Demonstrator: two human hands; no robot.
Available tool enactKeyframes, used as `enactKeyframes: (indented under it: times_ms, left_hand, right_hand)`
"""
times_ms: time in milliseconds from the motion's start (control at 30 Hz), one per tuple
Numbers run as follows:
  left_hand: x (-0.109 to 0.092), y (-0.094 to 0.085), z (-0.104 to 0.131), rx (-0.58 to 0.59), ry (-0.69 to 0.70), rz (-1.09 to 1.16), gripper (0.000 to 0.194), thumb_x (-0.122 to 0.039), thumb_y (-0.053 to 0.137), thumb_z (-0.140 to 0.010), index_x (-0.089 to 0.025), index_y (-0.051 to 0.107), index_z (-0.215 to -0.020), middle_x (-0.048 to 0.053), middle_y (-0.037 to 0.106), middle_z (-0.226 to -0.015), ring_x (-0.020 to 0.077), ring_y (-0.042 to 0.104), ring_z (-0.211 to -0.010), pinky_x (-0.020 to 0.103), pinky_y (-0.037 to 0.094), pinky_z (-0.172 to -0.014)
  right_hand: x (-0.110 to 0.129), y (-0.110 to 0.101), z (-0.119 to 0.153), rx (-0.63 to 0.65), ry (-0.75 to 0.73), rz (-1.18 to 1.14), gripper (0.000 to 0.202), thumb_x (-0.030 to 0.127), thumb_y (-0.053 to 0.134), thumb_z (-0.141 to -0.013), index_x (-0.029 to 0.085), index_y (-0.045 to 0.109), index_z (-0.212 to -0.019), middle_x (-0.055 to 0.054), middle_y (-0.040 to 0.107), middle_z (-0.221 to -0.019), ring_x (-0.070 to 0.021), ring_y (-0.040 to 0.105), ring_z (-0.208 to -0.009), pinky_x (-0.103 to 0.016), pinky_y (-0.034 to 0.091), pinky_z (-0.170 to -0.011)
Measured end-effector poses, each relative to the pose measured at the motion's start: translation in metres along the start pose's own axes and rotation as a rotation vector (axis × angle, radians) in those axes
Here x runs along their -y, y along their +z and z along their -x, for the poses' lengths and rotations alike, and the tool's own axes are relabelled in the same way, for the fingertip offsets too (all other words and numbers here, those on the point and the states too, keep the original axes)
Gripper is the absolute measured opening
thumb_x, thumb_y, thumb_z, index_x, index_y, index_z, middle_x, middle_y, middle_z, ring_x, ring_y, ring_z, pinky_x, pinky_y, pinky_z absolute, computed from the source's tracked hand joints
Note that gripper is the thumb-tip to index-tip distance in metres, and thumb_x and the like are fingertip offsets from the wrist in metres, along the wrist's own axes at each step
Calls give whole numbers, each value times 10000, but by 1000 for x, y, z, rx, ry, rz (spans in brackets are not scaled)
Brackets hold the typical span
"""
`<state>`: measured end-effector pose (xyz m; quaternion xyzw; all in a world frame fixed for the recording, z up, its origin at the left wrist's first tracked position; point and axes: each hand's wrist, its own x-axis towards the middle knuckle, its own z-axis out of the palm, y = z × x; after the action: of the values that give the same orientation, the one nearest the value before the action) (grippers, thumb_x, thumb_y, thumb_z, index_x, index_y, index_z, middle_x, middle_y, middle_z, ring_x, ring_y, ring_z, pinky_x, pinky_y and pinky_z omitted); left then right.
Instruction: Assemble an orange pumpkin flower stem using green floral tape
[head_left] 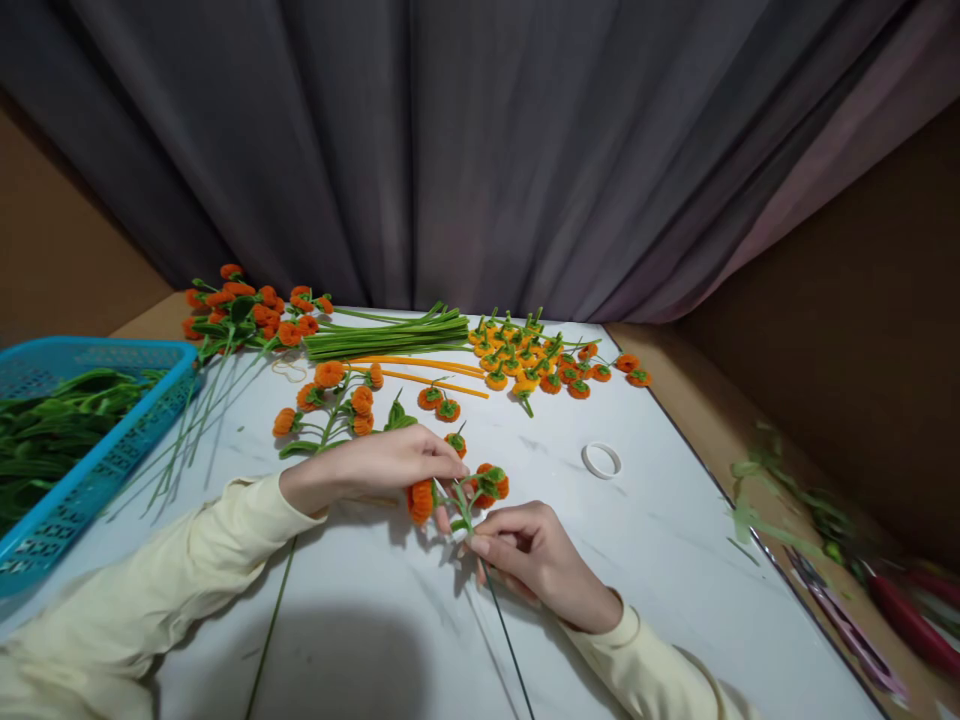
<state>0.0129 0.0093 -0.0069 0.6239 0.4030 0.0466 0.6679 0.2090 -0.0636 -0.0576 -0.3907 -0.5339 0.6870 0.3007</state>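
Observation:
My right hand [540, 565] pinches a dark green flower stem [501, 610] just below its joint, and the stem's long end runs down toward me. At the top of this stem are orange pipe-cleaner flower heads, one on the left [421, 501] and another on the right [492, 484]. Over the upper part of the spray reaches my left hand [390, 465], its thumb and fingers closed round the small green stalks; its fingertips are partly hidden. Just behind the left hand lies a finished-looking orange flower branch [330, 405] with green leaves.
A blue basket [120, 455] of green leaves stands at the left. Along the back lie orange flowers [247, 305], green pipe cleaners [390, 335] and yellow flower heads [517, 355]. A white tape ring [601, 460] lies right of centre; pink-handled scissors [847, 630] lie beyond the table's right edge.

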Motion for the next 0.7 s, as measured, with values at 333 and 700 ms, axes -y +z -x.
enactKeyframes:
  times_ms: [333,700]
  left_hand:
    - [0,0,-1,73,58,-170,310,-412,643,-740,-127,713,-840,17,656,-669,104,536,-584,183,400,-557]
    - [-13,12,8,47,264,-162,182,-278,670,-742,-108,736,-742,-11,627,-561,51,438,-469,142,335,-455]
  right_hand:
    - [-2,-1,-1,50,17,-75,309,364,658,-793,62,688,-734,-20,593,-502,5,297,-294,-157,165,-310]
    - [-19,-9,-11,478,177,-615,335,402,701,-710,72,677,-755,-33,636,-468,-18,289,-189,-160,152,-242]
